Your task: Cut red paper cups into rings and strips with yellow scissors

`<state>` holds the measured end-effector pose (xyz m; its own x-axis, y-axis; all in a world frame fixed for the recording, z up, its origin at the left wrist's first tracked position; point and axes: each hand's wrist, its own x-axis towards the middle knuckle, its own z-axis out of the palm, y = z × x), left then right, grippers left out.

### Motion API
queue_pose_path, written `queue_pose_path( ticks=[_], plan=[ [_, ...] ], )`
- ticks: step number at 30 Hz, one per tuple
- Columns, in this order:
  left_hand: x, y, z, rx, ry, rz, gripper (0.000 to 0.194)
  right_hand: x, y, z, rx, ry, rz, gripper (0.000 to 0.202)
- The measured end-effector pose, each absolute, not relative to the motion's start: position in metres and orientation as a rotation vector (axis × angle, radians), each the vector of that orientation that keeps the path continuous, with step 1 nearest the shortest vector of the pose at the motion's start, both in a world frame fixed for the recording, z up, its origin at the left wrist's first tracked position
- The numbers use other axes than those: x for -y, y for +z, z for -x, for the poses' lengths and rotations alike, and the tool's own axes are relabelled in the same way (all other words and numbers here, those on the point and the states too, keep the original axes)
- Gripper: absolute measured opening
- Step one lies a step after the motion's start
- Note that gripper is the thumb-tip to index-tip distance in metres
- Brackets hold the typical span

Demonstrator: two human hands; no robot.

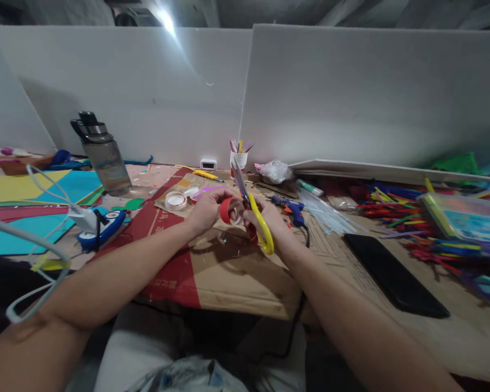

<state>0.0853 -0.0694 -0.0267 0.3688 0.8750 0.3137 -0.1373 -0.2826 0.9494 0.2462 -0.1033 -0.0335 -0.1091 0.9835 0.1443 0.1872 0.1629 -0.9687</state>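
Above the cardboard, my left hand (208, 208) pinches a red ring (226, 211) that is pale on the inside and looks like a cut band of paper cup. My right hand (265, 215) is closed around scissors with yellow handles (263, 226), their blades pointing up and away from me. Its fingers are also close to the ring's right side; whether they touch it I cannot tell. A red piece hangs below the right fingers, partly hidden. To the left of my left hand lies a white ring (175, 201) on a scrap of cardboard.
A water bottle (106, 158) and coloured paper sheets (44, 185) are at the left, with a white cable nearby. Behind my hands stands a paper cup of sticks (239, 159). A blue glue gun (296, 211), a black phone (392, 272) and pipe cleaners (396, 209) lie right.
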Motion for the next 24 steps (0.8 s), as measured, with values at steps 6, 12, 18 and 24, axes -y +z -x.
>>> queue_pose_path(
  ticks=[6, 12, 18, 24],
  plan=[
    [0.049, -0.017, -0.070, -0.591, 1.506, -1.392, 0.029, 0.095, -0.039, -0.253, 1.713, 0.714, 1.168, 0.037],
    [0.045, -0.014, -0.064, -0.624, 1.585, -1.381, 0.021, 0.103, -0.038, -0.253, 1.928, 0.453, 1.287, 0.030],
    [0.056, -0.012, -0.074, -0.640, 1.522, -1.228, 0.018, 0.104, -0.039, -0.251, 1.978, 0.244, 1.287, 0.022],
    [0.059, -0.012, -0.080, -0.605, 1.559, -1.168, 0.017, 0.101, -0.043, -0.251, 1.995, 0.213, 1.306, 0.017]
  ],
)
